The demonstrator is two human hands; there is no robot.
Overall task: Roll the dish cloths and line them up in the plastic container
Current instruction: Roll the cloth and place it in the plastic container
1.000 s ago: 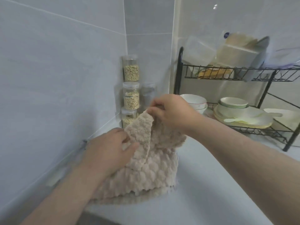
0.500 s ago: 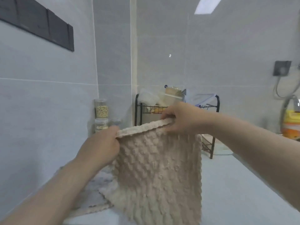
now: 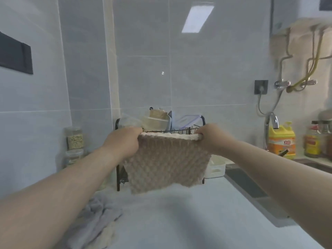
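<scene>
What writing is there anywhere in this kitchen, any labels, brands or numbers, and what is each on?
"立白", my best reading: logo on the orange label of the yellow detergent jug; its smaller print is blurred.
Bottle right of the jug: yellow label, too blurred to read.
White wall unit: a small mark, too small to read.
Stacked jars and dish cloth: no text.

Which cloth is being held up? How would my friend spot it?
Find the black wire dish rack against the tiled back wall. In front of it, the left hand and right hand grip the top corners of a beige bubble-textured dish cloth. Unlike the grey cloth crumpled on the white counter, it hangs flat in the air.
</scene>
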